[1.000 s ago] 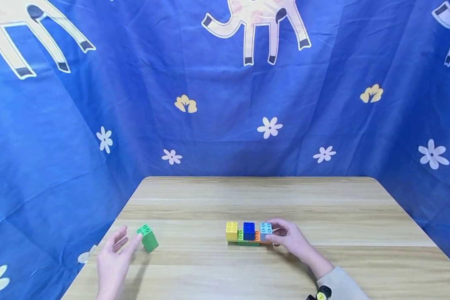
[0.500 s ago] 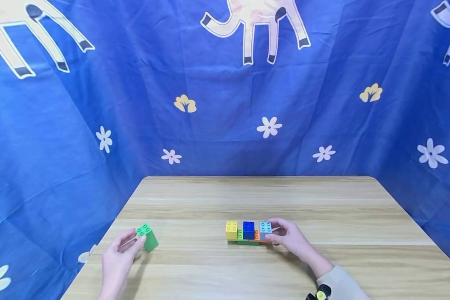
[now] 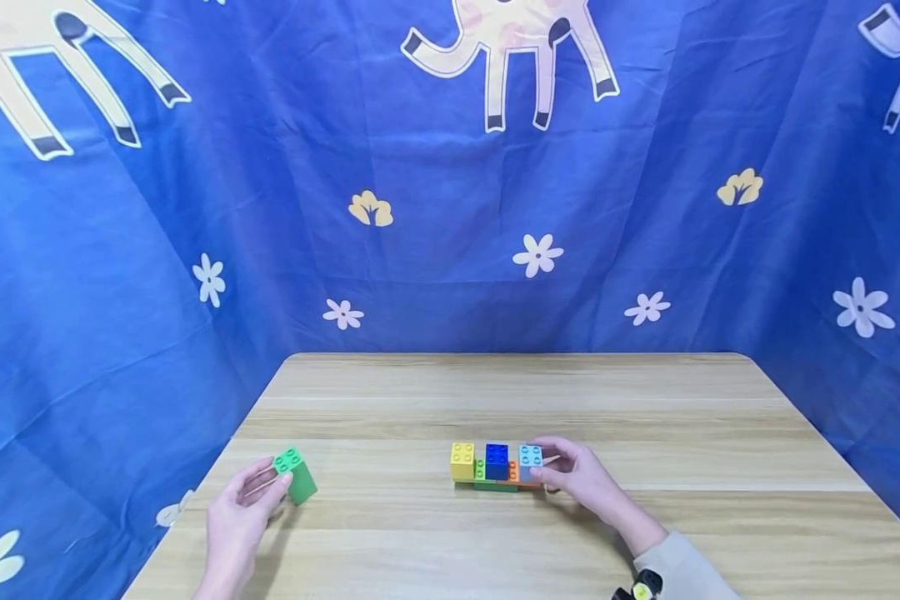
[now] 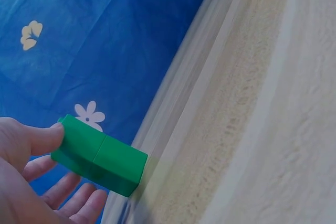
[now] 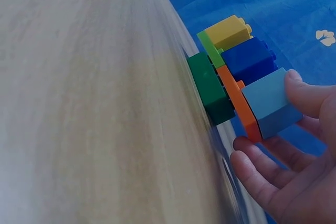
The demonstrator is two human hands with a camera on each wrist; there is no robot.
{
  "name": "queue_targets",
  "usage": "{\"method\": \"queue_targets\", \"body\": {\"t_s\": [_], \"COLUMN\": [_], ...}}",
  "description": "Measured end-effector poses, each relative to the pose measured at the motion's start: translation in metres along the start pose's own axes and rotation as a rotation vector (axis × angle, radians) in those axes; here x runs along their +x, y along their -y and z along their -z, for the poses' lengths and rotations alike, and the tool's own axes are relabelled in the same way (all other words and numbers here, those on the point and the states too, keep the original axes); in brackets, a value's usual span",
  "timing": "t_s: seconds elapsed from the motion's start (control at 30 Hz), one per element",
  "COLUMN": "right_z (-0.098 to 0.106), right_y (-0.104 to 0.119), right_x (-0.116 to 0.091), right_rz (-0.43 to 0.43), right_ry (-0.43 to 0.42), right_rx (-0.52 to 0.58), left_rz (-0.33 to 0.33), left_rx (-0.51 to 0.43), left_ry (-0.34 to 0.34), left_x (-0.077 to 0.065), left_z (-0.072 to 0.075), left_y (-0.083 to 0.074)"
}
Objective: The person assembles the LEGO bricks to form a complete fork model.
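My left hand (image 3: 234, 525) pinches the upper end of a stack of two green toy bricks (image 4: 100, 153) between thumb and fingers. The stack stands on end on the table, its studs on top. My right hand (image 3: 583, 482) grips a light blue brick (image 5: 271, 102) with the thumb on its near side and fingers behind. That brick sits on the right end of a brick build. Along its top are also a yellow brick (image 3: 462, 459) and a dark blue brick (image 3: 497, 461). Underneath run a lime green plate (image 5: 211, 49) and an orange plate (image 5: 239, 103), over a dark green brick (image 5: 211, 88).
The wood-grain table (image 3: 390, 542) has rounded far corners. A blue cloth (image 3: 435, 292) with flowers and animal figures hangs behind it and along both sides. A black strap with a yellow piece (image 3: 642, 591) is at the right sleeve.
My left hand has moved slightly right and closed its thumb and fingers on the green bricks. The right hand and the brick build look unchanged.
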State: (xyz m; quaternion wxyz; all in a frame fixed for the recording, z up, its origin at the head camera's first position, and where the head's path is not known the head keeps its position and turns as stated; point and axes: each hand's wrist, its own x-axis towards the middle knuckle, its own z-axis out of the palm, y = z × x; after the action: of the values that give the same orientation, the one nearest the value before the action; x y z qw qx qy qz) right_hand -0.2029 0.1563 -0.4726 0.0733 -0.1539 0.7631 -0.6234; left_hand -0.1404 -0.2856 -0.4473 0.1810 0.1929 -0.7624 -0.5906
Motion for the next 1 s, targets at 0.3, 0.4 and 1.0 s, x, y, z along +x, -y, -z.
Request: {"method": "queue_targets", "body": {"t_s": [0.3,0.4,1.0], "right_z": [-0.0004,-0.0010,-0.0001], "right_y": [-0.0020,-0.0027,-0.0059], "right_x": [0.0023,0.0021,0.0003], "right_rz": [0.015,0.021,0.002], "right_ry": [-0.006,-0.011,-0.106], "right_rx": [-0.014,-0.016,0.029], "left_rz": [0.047,0.047,0.050], "left_rx": [-0.158,-0.141,-0.114], "left_ry": [0.022,0.037,0.103], "left_x": [0.0003,0.0015,0.0023], "left_z": [-0.0013,-0.0014,-0.0034], "left_y": [0.0008,0.0021,0.0020]}}
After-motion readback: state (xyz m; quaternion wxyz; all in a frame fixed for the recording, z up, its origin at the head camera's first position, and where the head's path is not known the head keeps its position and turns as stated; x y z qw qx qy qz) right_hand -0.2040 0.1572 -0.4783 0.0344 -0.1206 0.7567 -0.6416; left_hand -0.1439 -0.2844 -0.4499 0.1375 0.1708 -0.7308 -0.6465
